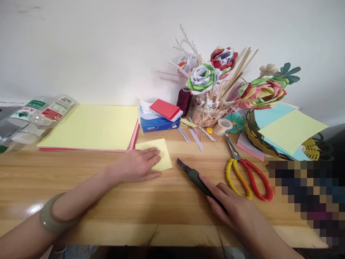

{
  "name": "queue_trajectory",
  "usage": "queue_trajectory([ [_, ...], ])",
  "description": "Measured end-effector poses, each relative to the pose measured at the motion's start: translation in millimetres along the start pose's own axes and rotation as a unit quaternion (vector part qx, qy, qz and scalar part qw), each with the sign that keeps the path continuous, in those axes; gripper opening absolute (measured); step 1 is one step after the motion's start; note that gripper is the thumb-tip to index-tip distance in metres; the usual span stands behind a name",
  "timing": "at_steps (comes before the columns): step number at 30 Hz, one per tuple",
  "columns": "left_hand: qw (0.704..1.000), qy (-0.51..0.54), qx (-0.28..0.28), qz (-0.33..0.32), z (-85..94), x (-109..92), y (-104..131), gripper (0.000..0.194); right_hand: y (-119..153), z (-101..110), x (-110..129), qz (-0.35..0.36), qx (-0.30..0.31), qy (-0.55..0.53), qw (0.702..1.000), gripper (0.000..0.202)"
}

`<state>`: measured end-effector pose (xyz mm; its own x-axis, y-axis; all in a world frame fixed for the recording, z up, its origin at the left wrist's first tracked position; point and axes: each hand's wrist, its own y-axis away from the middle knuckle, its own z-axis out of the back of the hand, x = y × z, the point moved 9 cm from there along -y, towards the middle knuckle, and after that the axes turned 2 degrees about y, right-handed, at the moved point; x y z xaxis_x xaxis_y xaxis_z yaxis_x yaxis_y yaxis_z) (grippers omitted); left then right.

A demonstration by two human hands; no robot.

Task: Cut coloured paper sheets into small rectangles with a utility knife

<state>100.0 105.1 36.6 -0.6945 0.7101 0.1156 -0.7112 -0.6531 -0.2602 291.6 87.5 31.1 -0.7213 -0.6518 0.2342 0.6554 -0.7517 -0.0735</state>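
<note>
My left hand [142, 164] lies flat on a small yellow sheet of paper [165, 154], its fingers stretched out and covering much of the sheet. In my right hand [229, 203] is a dark green utility knife [199, 182], gripped by its handle. The blade points up and left, just right of the paper and apart from it. Scissors [237, 158] with one yellow and one red handle lie on the table, close to the right hand's far side.
Large yellow sheets [94, 126] lie at the left, beside clear plastic bottles [51, 111]. A blue tissue pack [159, 124] carries red cards [165, 108]. Behind stand paper flowers [205, 77] and a thread spool [184, 100]. A basket [249, 126] holding paper is at the right.
</note>
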Motion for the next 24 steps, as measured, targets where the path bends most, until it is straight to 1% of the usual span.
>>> queue_trajectory([
  [3,1.000,-0.006,0.024,0.004,-0.3,-0.9,-1.2,0.030,1.4,0.1,1.1,0.008,-0.007,-0.010,1.000,0.046],
  [5,1.000,-0.015,0.023,0.003,0.7,-2.1,-2.2,0.024,2.0,-0.7,1.3,0.010,-0.010,-0.007,1.000,0.045],
  [7,1.000,-0.025,0.017,0.002,1.7,-3.0,-2.3,0.024,2.6,-1.0,2.7,0.016,-0.013,-0.002,1.000,0.043],
  [10,0.999,-0.037,0.024,0.007,0.8,-2.2,-1.0,0.031,3.0,-1.7,6.4,0.033,-0.011,0.004,0.999,0.043],
  [12,0.998,-0.040,0.044,0.012,-0.7,-0.2,-0.2,0.041,2.9,-3.8,7.9,0.040,-0.004,0.008,0.999,0.043],
  [14,0.996,-0.034,0.076,0.026,-3.1,4.9,0.3,0.048,2.8,-6.9,8.7,0.045,0.002,0.012,0.999,0.044],
  [17,0.993,-0.009,0.116,0.036,-6.2,14.1,1.1,0.046,2.3,-12.8,8.9,0.045,0.011,0.017,0.999,0.046],
  [19,0.994,0.013,0.109,0.021,-4.5,18.1,1.3,0.041,1.7,-15.4,8.3,0.038,0.015,0.016,0.999,0.048],
  [21,0.996,0.029,0.087,0.005,-1.5,21.2,2.2,0.038,0.5,-15.8,8.3,0.032,0.019,0.010,0.999,0.048],
  [24,0.996,0.043,0.079,-0.015,-2.1,20.8,5.1,0.040,-2.5,-13.2,9.9,0.032,0.025,-0.003,0.999,0.049],
])
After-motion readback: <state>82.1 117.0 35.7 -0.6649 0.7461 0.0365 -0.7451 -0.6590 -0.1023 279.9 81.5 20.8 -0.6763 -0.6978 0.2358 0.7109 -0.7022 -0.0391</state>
